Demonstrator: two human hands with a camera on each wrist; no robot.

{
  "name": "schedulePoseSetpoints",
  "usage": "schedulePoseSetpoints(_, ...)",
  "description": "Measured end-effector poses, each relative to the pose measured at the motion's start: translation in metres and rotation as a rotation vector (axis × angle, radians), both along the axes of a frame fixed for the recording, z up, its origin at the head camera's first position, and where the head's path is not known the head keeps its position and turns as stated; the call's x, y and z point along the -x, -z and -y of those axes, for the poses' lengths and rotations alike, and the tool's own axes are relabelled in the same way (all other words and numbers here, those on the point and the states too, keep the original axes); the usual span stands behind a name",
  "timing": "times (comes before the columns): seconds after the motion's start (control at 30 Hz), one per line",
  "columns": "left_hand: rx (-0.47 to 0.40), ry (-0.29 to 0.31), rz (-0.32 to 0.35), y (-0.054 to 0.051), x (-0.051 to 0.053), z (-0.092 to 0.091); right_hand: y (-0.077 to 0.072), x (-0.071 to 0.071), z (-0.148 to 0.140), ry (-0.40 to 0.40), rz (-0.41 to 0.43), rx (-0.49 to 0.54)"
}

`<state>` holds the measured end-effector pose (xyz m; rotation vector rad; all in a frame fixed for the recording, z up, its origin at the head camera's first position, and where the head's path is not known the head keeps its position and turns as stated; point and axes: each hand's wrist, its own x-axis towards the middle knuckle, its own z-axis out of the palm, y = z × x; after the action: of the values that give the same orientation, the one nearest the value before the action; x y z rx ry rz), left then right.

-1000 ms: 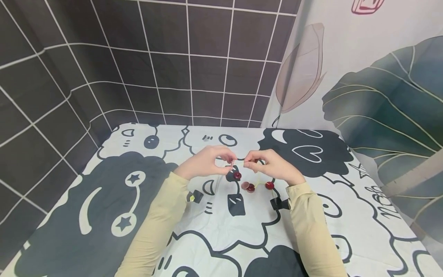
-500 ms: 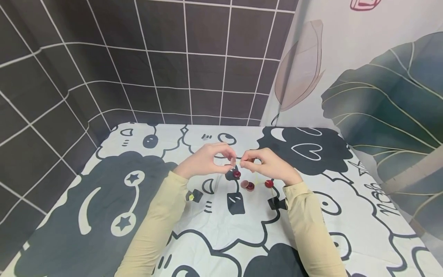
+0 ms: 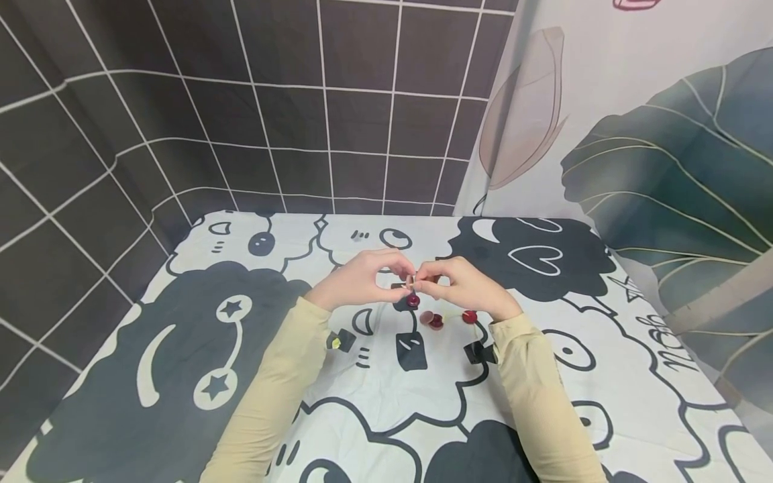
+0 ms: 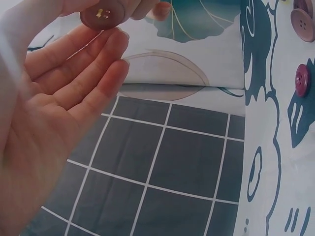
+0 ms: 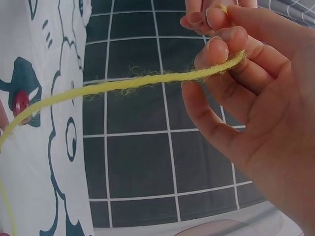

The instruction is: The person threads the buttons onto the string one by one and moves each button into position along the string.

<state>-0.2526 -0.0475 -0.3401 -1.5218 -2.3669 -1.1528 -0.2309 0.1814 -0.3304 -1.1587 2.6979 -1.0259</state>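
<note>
My left hand (image 3: 362,280) pinches a brownish-red button (image 4: 102,15) between thumb and fingertips above the cloth. Bits of yellow show in the button's holes. From the right, my right hand (image 3: 461,285) meets it, thumb and forefinger pinching yellow yarn (image 5: 123,84) close to the button. The yarn runs out past the right hand's other fingers and down towards the cloth. Below the hands lie a dark red button (image 3: 413,300), a pinkish button (image 3: 427,317) against another dark one (image 3: 436,323), and a bright red button (image 3: 470,316). The fingertips partly hide the held button.
A white cloth (image 3: 374,382) with black cartoon prints covers the table. A small yellow bit (image 3: 335,343) lies near the left sleeve. Behind stands a dark grid-patterned curtain (image 3: 356,121), with a leaf-printed white one (image 3: 586,87) on the right.
My right hand has moved left with the yarn until its fingertips meet those of the left hand at the button. The left hand has stayed nearly in place.
</note>
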Motion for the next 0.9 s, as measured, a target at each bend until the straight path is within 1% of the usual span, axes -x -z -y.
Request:
schedulePoseSetpoints(0.1,-0.001,-0.021,0.016,0.0000,-0.0004,-0.0003,0.0014,0.0013,0.0017,-0.002,0.013,0.007)
schedulePoseSetpoints(0.17,-0.015,-0.036,0.013,0.0002,-0.0003,-0.0003,0.0016,0.0018,0.0027,-0.002,0.027,0.017)
schedulePoseSetpoints(0.3,-0.052,-0.038,-0.018,0.0019,0.0015,-0.0005,0.0003,0.0021,0.0049,0.016,0.078,0.037)
schedulePoseSetpoints(0.4,-0.062,-0.030,-0.040,0.0032,0.0031,-0.0010,0.0000,0.0022,0.0054,0.028,0.110,0.048)
schedulePoseSetpoints(0.47,-0.058,-0.027,-0.043,0.0033,0.0034,-0.0018,-0.0002,0.0017,0.0052,0.030,0.117,0.052)
schedulePoseSetpoints(0.63,-0.040,-0.019,-0.041,0.0022,0.0023,-0.0025,0.0008,0.0010,0.0039,0.024,0.094,0.060)
schedulePoseSetpoints(0.9,0.018,-0.048,-0.045,0.0010,0.0002,-0.0021,0.0028,0.0007,0.0023,0.048,0.103,0.065)
